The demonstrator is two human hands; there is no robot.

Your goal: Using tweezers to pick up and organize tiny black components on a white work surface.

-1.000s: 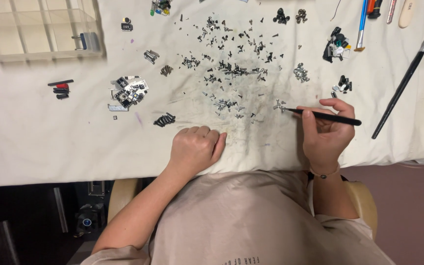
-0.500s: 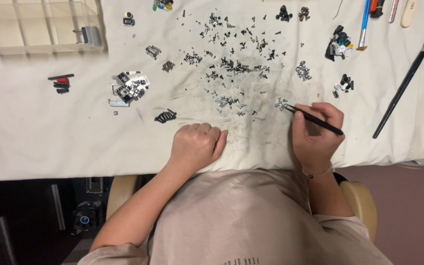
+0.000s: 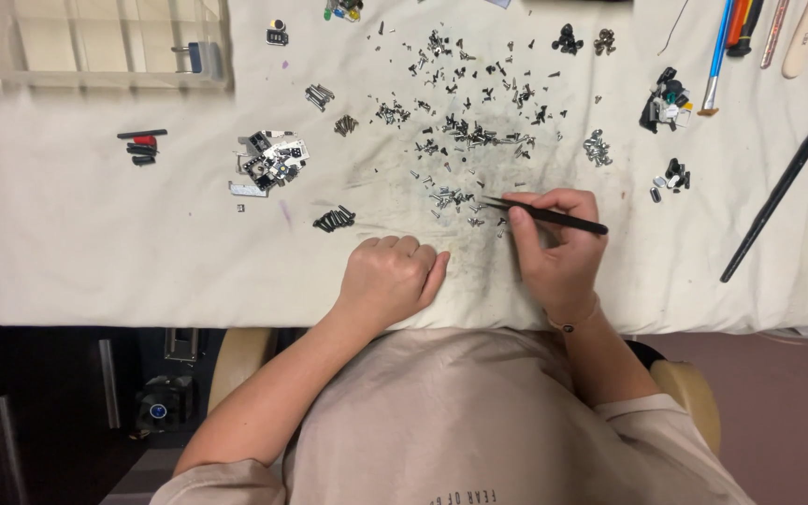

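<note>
Black tweezers (image 3: 546,215) clamped in right hand (image 3: 558,248); left hand (image 3: 390,281) fisted; clear organizer box (image 3: 95,42) holds blue piece (image 3: 200,58).

Bare cloth (image 3: 95,252) lies open left of the left hand (image 3: 390,281); scattered screws (image 3: 465,131) crowd ahead
</note>
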